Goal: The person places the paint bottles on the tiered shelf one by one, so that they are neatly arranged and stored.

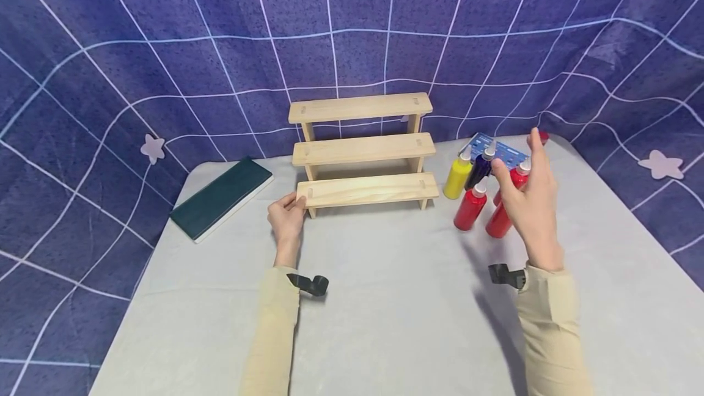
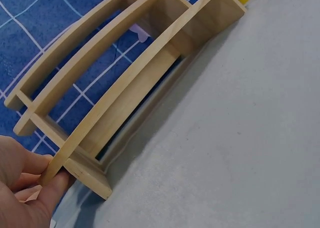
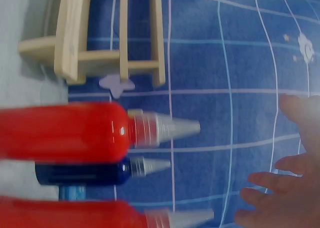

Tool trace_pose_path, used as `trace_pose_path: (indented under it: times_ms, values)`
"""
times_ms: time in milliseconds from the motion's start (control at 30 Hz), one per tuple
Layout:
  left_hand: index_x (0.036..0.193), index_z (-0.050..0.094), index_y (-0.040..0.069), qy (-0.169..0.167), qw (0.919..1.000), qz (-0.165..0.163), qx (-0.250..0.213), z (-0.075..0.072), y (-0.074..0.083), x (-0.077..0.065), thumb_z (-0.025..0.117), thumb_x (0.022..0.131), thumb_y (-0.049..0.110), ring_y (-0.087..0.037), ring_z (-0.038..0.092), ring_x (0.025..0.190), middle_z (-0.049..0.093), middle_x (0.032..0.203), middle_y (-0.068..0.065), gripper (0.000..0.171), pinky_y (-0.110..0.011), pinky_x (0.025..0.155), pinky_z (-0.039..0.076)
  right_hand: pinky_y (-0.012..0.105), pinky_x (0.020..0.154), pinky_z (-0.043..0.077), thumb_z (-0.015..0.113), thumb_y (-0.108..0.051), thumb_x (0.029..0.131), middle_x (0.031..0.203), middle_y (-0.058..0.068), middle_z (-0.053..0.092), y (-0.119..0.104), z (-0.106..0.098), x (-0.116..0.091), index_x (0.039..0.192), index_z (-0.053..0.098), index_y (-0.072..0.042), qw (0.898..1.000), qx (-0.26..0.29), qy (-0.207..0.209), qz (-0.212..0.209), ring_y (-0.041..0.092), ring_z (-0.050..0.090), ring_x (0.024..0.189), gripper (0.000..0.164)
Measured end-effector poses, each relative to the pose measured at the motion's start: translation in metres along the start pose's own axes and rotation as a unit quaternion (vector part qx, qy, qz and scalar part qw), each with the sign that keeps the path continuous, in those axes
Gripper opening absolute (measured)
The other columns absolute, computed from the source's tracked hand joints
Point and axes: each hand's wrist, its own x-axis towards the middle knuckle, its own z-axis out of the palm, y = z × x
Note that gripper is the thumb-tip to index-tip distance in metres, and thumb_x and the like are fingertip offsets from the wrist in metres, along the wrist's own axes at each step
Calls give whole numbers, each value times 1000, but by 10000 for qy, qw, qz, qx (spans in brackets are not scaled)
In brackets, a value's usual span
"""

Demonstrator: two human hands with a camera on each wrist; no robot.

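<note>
A pale wooden three-step rack stands at the back of the table. At its left end my left hand pinches the lowest board between thumb and fingers. My right hand is raised over a group of squeeze bottles, its fingers extended and apart from them in the right wrist view. Beside that hand are a red bottle, a dark blue bottle and a yellow bottle, all with pointed clear nozzles. Further red bottles are partly hidden by the hand.
A dark green flat box or book with a white edge lies left of the rack. Behind the bottles is a blue patterned card. A small red thing shows beyond my right hand. Blue gridded cloth hangs behind the table.
</note>
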Motion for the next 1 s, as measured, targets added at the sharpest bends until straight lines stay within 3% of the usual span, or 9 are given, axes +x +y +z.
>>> trace_pose_path:
  times_ms: [200, 367, 533, 600, 667, 767, 800, 933, 1000]
  values:
    - [120, 64, -8, -12, 10000, -70, -58, -1, -2, 1, 64, 91, 2, -28, 67, 101, 67, 112, -27, 31, -11, 72, 57, 33, 119, 31, 68, -21, 92, 145, 14, 49, 12, -16, 1, 151, 37, -11, 9987, 121, 59, 496, 26, 43, 137, 67]
    - [120, 63, -10, -27, 9998, -99, -140, 0, -2, 2, 64, 90, 1, -27, 67, 100, 67, 112, -28, 32, -12, 72, 57, 38, 114, 38, 70, -25, 91, 141, 17, 53, 18, -26, 1, 148, 43, -14, 9940, 141, -194, 1069, 30, 48, 133, 65]
    - [118, 65, -9, 25, 9999, -63, -137, 0, -2, 3, 66, 90, 2, -24, 67, 96, 68, 110, -27, 31, -12, 71, 57, 40, 109, 44, 72, -31, 89, 136, 20, 57, 27, -36, 2, 147, 45, -9, 9909, -178, -707, 1130, 35, 54, 126, 67]
    - [118, 65, -9, 35, 9999, -57, -133, 0, -2, 3, 66, 89, 2, -24, 67, 96, 68, 109, -26, 31, -11, 71, 57, 32, 104, 48, 74, -31, 88, 134, 20, 58, 32, -40, 2, 146, 46, -8, 9891, -279, -934, 1101, 28, 58, 121, 68]
    - [119, 65, -9, 25, 9999, -54, -140, 0, -1, 3, 66, 90, 2, -25, 67, 97, 68, 110, -27, 31, -12, 71, 57, 19, 97, 50, 76, -30, 87, 132, 21, 60, 37, -43, 2, 144, 47, -6, 9873, -313, -1133, 1066, 10, 62, 112, 69]
    - [119, 64, -9, 2, 9999, -69, -152, 1, -1, 3, 66, 90, 2, -25, 67, 98, 67, 111, -28, 31, -13, 72, 58, 4, 83, 49, 77, -27, 85, 129, 24, 60, 45, -48, 1, 143, 48, -3, 9843, -238, -1384, 1072, -15, 56, 95, 70]
    - [120, 64, -9, -2, 9999, -73, -154, 1, -1, 3, 65, 90, 2, -26, 67, 98, 67, 112, -28, 31, -14, 73, 58, 1, 79, 48, 78, -27, 85, 128, 27, 60, 48, -49, 0, 143, 48, -1, 9830, -206, -1480, 1064, -15, 56, 94, 70]
    - [119, 64, -9, -16, 9998, -95, -174, 1, 1, 2, 65, 90, 1, -24, 67, 96, 67, 111, -28, 31, -16, 74, 59, 0, 75, 48, 78, -24, 85, 125, 30, 59, 59, -52, -1, 140, 50, 0, 9759, -161, -1928, 1014, 4, 65, 103, 67]
    - [119, 65, -9, -22, 9998, -115, -176, 1, 1, 2, 65, 90, 1, -23, 67, 95, 67, 112, -28, 31, -16, 75, 59, 0, 75, 48, 78, -23, 85, 124, 31, 59, 66, -52, -2, 139, 51, 2, 9713, -150, -2145, 1016, 7, 66, 103, 65]
